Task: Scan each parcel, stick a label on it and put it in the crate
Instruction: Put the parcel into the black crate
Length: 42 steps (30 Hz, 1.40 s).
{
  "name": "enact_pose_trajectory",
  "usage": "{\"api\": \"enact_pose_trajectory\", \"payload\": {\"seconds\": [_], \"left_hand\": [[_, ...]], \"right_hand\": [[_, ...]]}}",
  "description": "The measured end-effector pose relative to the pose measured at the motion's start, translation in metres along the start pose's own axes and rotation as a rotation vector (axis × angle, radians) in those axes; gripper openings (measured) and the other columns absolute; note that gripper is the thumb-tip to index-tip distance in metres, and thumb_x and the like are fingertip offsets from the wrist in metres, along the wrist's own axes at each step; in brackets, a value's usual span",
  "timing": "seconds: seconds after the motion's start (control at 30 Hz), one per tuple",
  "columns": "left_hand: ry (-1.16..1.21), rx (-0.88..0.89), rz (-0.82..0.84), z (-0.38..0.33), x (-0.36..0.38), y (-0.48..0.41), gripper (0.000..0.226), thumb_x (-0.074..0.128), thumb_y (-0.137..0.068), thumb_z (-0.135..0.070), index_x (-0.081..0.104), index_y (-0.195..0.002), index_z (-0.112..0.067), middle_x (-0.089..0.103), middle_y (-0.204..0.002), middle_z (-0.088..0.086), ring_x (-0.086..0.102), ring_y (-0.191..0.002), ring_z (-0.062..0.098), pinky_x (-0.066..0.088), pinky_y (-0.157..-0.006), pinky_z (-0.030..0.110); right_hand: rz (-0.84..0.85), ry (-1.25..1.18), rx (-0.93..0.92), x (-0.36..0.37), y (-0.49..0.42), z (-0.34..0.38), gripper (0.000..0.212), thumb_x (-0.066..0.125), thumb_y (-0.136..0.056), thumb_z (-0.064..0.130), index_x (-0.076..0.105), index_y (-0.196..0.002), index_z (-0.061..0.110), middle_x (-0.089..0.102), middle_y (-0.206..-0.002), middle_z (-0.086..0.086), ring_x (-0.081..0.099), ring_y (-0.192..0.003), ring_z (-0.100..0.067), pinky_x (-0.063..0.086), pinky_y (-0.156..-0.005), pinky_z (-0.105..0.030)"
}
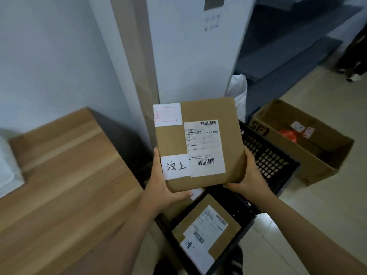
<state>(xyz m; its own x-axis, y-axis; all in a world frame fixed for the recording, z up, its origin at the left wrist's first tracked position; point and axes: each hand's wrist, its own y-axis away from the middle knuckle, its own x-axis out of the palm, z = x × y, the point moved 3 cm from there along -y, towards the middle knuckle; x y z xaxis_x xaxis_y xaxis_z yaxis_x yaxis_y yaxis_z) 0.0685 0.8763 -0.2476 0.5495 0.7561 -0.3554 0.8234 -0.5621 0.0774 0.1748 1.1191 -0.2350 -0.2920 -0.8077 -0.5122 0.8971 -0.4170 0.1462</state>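
Head view, left to right: well off to the left of the grip is a wooden table (59, 175). The left hand (158, 187) clasps the near left corner of a brown parcel (206, 110), with the thumb up along its side edge and the fingers curled under its near edge. The parcel is held in the air, face up and roughly level. A handwritten label (174, 166) sits right beside the left thumb, and a printed shipping label (204, 147) lies between the two hands. The right hand (250, 175) grips the near right corner the same way, thumb along the side and fingers tucked out of sight underneath. Below the grip and to its right stands a black crate (268, 159); a second labelled parcel (206, 231) lies in it, directly beneath the wrists. Farther right of the grip is an open cardboard box (297, 147). Behind the held parcel rises a tall white carton (188, 56).
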Motion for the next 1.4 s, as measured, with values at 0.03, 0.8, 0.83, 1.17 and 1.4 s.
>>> {"api": "enact_pose_trajectory", "payload": {"seconds": [0.03,0.8,0.83,1.17,1.4], "left_hand": [[0.006,-0.039,-0.043,0.007,0.011,-0.002,0.145,0.093,-0.053,-0.041,-0.024,-0.137,-0.057,0.026,-0.142,-0.038,0.026,-0.13,-0.019,0.029,-0.102,0.012],[-0.032,-0.562,-0.489,0.207,0.118,-0.015,0.158,0.086,-0.034,-0.066,-0.014,-0.152,-0.032,0.029,-0.148,-0.02,0.026,-0.136,-0.001,0.029,-0.112,0.029],[-0.022,-0.562,-0.493,0.211,0.117,-0.011,0.157,0.088,-0.035,-0.061,-0.011,-0.153,-0.029,0.027,-0.146,-0.023,0.024,-0.135,-0.003,0.027,-0.112,0.027],[-0.107,-0.677,-0.383,0.24,0.119,-0.006,0.158,0.086,-0.034,-0.068,-0.014,-0.151,-0.032,0.019,-0.156,-0.013,0.023,-0.142,0.008,0.032,-0.114,0.04],[-0.243,-0.713,-0.312,0.26,0.127,-0.012,0.141,0.086,-0.058,-0.054,-0.018,-0.151,-0.03,-0.015,-0.159,-0.014,0.003,-0.147,0.01,0.024,-0.117,0.036]], "right_hand": [[0.046,0.0,-0.009,-0.001,-0.013,-0.01,0.127,0.089,-0.062,0.015,0.001,-0.152,0.029,0.026,-0.136,0.019,0.028,-0.125,0.001,0.032,-0.102,-0.025],[0.645,0.064,-0.121,0.113,-0.162,-0.178,0.128,0.091,-0.06,0.022,0.001,-0.15,0.035,0.023,-0.149,0.012,0.027,-0.135,-0.006,0.028,-0.113,-0.032],[0.648,0.074,-0.104,0.117,-0.162,-0.181,0.131,0.091,-0.06,0.024,-0.003,-0.152,0.031,0.019,-0.153,0.01,0.024,-0.138,-0.008,0.026,-0.115,-0.035],[0.664,0.141,0.045,0.149,-0.153,-0.212,0.131,0.09,-0.062,0.029,-0.004,-0.154,0.02,0.015,-0.159,0.003,0.022,-0.142,-0.013,0.024,-0.111,-0.027],[0.683,0.276,-0.039,0.162,-0.157,-0.223,0.116,0.082,-0.074,0.022,-0.002,-0.155,0.022,0.005,-0.161,0.005,0.011,-0.145,-0.01,0.015,-0.109,-0.02]]}}
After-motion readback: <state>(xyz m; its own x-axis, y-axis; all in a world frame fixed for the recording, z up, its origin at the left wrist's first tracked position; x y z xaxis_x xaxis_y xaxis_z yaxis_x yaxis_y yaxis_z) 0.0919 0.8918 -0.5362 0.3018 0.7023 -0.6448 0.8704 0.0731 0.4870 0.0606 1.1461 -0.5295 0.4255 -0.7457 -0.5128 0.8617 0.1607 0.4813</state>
